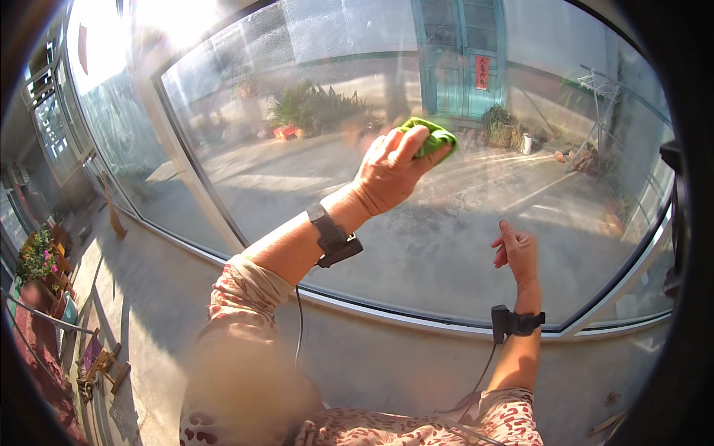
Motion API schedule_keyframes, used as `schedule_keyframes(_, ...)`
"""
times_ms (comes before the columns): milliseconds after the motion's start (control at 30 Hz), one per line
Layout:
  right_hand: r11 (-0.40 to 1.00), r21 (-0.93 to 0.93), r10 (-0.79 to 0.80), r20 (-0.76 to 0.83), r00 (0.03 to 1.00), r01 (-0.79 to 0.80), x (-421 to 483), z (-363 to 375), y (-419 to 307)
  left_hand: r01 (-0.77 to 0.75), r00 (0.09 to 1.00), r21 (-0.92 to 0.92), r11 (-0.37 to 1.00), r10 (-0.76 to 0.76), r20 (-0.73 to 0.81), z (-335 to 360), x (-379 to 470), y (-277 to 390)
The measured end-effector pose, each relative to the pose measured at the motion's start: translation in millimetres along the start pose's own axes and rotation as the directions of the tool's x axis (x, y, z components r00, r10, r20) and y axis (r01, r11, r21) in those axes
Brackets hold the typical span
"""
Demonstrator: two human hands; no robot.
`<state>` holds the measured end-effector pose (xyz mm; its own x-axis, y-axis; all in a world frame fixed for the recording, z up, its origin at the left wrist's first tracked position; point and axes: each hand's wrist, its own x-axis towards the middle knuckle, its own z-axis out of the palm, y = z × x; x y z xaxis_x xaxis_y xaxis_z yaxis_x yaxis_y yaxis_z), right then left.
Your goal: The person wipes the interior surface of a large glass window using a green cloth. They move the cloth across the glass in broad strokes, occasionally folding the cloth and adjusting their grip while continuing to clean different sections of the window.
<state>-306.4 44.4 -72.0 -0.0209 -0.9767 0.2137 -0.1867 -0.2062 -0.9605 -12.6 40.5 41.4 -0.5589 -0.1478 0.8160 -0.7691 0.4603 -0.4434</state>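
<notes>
My left hand [393, 167] is pressed over a folded green cloth [428, 136], its fingers bent around the cloth. The cloth lies against a large glass pane [357, 234], near the middle of the view. Lower and to the right, my right hand [516, 251] is raised in front of the same pane. Its thumb points up and its other fingers are loosely bent, with nothing visible in them. Whether it touches the glass, I cannot tell. Each wrist wears a black strap with a small box and a cable.
A pale metal frame [187, 159] borders the pane. Through the glass show a turquoise door [463, 83], green plants [315, 108] and a metal drying rack [599, 111]. On my left stand a broom [114, 214], a flowering plant [39, 259] and a small wooden stool [103, 359]. Strong sun glares at upper left.
</notes>
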Motion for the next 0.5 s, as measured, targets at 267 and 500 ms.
schedule_keyframes(267,1.000,0.027,-0.003,0.012,1.000,0.003,-1.0,0.0,0.1,0.915,0.249,0.367,0.167,-0.950,-0.188,-110.8,-155.7,-305.2)
schedule_keyframes(500,1.000,0.011,-0.016,0.008,1.000,0.016,-0.7,0.1,-1.0,0.653,0.647,-0.021,0.757,-0.572,-0.504,-16.1,-24.1,-136.2)
